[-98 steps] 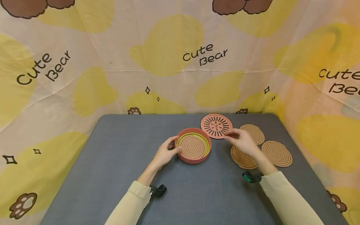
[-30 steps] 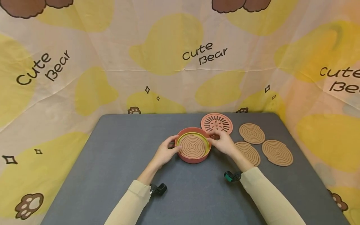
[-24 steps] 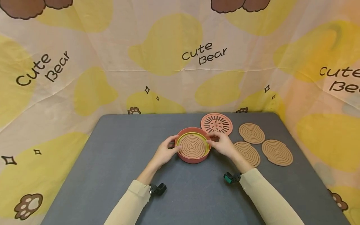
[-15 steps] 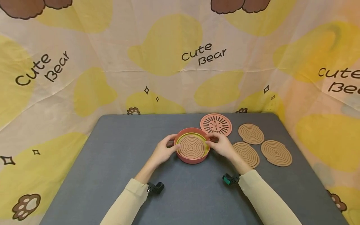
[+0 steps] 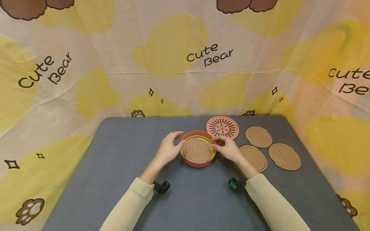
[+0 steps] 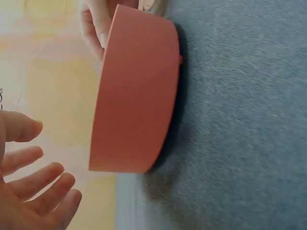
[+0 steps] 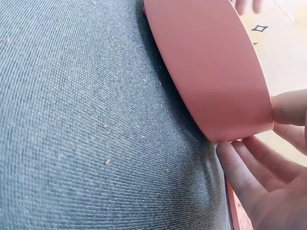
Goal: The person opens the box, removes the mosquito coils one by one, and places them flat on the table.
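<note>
A round red mosquito coil holder [image 5: 198, 165] sits on the table, with a yellow-green ring [image 5: 199, 137] and a brown mosquito coil [image 5: 197, 150] inside it. My right hand [image 5: 228, 148] grips its right side, thumb at the rim and fingers against the outer wall in the right wrist view. At the left side, my left hand [image 5: 167, 149] has its fingers spread; the left wrist view shows them apart from the holder's wall [image 6: 136, 96]. The slotted pink lid [image 5: 222, 127] lies just behind the holder, partly covered by the right hand.
Three more mosquito coils lie on the right: one at the back [image 5: 259, 137], one far right [image 5: 285, 156], and one [image 5: 252, 158] partly under the right forearm. A patterned cloth [image 5: 170, 48] stands behind the grey table [image 5: 130, 144].
My right hand has come left from beside the lid and coils to the holder's right side. My left hand has just let go of the holder's left rim and drawn slightly back.
</note>
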Tool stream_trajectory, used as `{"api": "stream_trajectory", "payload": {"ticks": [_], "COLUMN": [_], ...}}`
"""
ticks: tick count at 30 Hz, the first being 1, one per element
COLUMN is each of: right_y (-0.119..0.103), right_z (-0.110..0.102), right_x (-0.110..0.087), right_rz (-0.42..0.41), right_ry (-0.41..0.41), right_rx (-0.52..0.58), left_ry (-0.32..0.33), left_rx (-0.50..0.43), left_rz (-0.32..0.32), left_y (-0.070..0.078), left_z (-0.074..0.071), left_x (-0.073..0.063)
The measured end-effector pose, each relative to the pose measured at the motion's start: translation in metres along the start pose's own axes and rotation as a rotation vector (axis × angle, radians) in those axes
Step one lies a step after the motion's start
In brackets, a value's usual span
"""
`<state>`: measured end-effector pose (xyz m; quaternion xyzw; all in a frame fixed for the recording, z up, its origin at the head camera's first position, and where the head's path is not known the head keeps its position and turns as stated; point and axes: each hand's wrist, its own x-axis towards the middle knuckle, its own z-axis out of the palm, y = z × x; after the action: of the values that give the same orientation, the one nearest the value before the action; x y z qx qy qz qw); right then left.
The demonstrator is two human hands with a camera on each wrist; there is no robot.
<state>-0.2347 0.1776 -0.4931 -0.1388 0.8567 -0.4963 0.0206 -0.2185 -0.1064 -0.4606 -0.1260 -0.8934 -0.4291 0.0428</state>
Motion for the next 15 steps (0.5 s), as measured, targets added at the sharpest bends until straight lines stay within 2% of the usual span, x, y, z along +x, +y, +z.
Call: {"api": "stream_trajectory", "payload": {"ticks": [3,7,15], "right_y": [0.001,0.001,-0.002], "right_z": [-0.001,-0.001,0.000], "right_x": [0.000,-0.001,-0.002], "right_rz": [-0.004,-0.009,-0.010], "right_ry": [-0.002,-0.003,0.003], "right_rx": [0.004,-0.001,-0.004], "left_ry": [0.003,-0.008,-0.060], "left_rx": [-0.025,-0.039,-0.021], "left_rz": [0.046,0.077,0.088], "left_y": [0.007,0.015,0.021], "left_z": [0.000,0.003,0.016], "left_x": [0.003,0.007,0.018]}}
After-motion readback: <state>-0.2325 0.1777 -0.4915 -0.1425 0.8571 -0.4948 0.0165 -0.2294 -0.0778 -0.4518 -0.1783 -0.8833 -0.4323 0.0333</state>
